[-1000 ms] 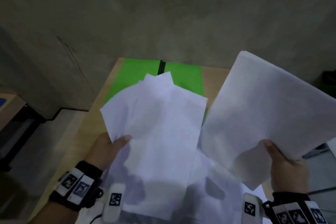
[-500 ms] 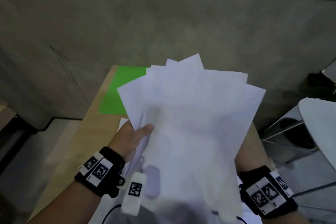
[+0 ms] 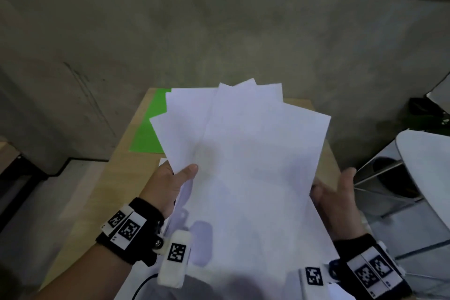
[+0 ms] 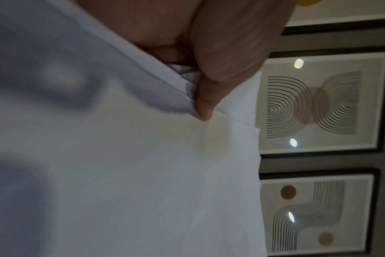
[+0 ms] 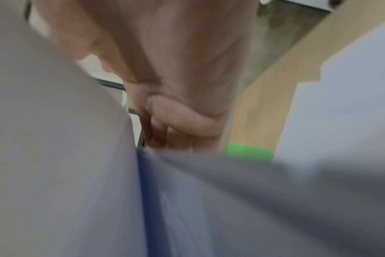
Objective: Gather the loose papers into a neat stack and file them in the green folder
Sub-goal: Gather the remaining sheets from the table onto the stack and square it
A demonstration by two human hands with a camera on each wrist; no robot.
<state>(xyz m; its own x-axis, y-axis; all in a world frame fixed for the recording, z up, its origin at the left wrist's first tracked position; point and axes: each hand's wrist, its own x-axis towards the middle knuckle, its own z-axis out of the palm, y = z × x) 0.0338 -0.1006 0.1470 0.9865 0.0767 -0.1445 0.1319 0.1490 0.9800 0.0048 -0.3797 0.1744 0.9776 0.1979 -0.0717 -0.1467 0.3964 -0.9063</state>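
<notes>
I hold a fanned bunch of white papers (image 3: 243, 165) up over the wooden table (image 3: 121, 178). My left hand (image 3: 170, 185) grips its left edge, thumb on top; the left wrist view shows the thumb pinching several sheets (image 4: 143, 156). At the bunch's right edge my right hand (image 3: 336, 192) has its fingers against the paper and its thumb lifted clear. The right wrist view is blurred, with bent fingers (image 5: 178, 120) above the sheets. The green folder (image 3: 151, 126) lies flat at the table's far left, mostly hidden by the papers; a strip of the folder (image 5: 248, 154) shows in the right wrist view.
A corner of another sheet (image 3: 162, 161) lies on the table under the bunch. A white chair (image 3: 426, 165) with metal legs stands close on the right. A grey wall with framed pictures (image 4: 314, 104) is behind the table. The floor drops off at the table's left edge.
The separate bunch in my right hand has joined the left hand's bunch into one fan. My right hand then came out from under it to the right edge.
</notes>
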